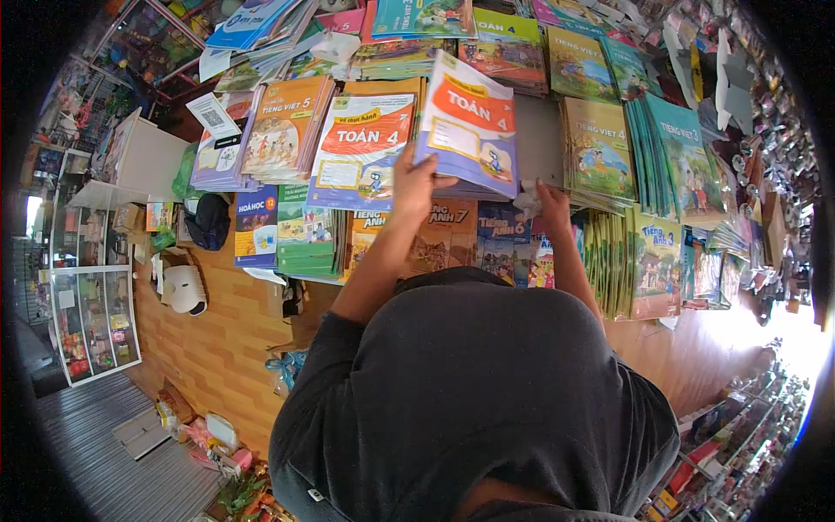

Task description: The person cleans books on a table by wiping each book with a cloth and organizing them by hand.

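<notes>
Fingers of my left hand (pixel 417 183) grip the lower left corner of a stack of workbooks (pixel 466 127) with a white, red and purple cover. The stack sits slightly askew. My right hand (pixel 553 205) pinches a crumpled white cloth or tissue (pixel 530 199) beside a bare grey strip of the table (pixel 538 137). A matching stack of workbooks (pixel 359 153) in glossy plastic lies just left of my left hand. Right of the grey strip is a pile of olive-yellow textbooks (pixel 597 147).
Orange textbooks (pixel 287 127) and teal textbooks (pixel 685 156) lie in piles at either side. A nearer row holds a green book (pixel 306 228) and yellow books (pixel 655 261). Glass cabinets (pixel 91 320) stand at left on the wood-patterned floor (pixel 228 352). A white printed-code card (pixel 212 115) lies among the books.
</notes>
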`<state>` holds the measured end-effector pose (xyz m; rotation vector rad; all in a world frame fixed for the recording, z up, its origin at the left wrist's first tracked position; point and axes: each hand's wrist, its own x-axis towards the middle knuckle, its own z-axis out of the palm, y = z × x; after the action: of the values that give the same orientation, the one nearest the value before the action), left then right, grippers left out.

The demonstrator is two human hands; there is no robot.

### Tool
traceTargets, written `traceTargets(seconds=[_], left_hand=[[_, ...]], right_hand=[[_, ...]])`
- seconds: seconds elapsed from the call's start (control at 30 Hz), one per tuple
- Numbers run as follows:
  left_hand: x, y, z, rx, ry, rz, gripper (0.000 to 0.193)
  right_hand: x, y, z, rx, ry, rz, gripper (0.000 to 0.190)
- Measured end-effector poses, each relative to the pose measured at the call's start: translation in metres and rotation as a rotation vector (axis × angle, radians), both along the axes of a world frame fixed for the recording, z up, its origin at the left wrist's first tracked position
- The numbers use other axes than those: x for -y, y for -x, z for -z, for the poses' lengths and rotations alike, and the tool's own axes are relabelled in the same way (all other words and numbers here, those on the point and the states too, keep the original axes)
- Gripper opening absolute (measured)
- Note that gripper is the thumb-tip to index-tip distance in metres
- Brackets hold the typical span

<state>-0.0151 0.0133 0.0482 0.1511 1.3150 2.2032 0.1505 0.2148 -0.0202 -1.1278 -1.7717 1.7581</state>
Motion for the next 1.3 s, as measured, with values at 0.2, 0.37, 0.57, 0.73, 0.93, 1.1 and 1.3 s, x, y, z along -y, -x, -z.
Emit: traceTargets(seconds=[0.2,0.37,0.57,0.73,0.93,1.1,1.3], left_hand=[[0.104,0.043,-0.017,-0.028,-0.147,-0.002,0.034],[0.166,0.076,0.028,0.062,0.177,-0.078,0.03],[0.167,0.079,0.039,0.033,0.41,-0.14,0.029],[0.178,0.085,0.044,0.048,0.366,-0.215,0.027],[0.167,0.064,0.0,-0.495,1.19,-0.297,0.033],[0.107,0.034,-0.046,-1.188,1.313,-0.195,0.04],[0.015,-0.031,0.023,-1.385,1.059,0.417,0.05]], right_hand=[[-0.02,-0.009,-0.003,-0.118,0.064,0.016,0.029],[-0.007,0.009,-0.024,-0.117,0.108,-0.008,0.026],[-0.008,0.024,-0.008,0.01,-0.2,-0.091,0.026],[-0.02,0.016,-0.006,-0.016,-0.248,-0.056,0.026],[-0.013,0.024,-0.045,-0.079,-0.308,-0.012,0.025],[0.006,0.038,-0.049,0.008,-1.017,-0.223,0.025],[0.054,0.042,-0.025,0.283,-1.215,-0.79,0.04]])
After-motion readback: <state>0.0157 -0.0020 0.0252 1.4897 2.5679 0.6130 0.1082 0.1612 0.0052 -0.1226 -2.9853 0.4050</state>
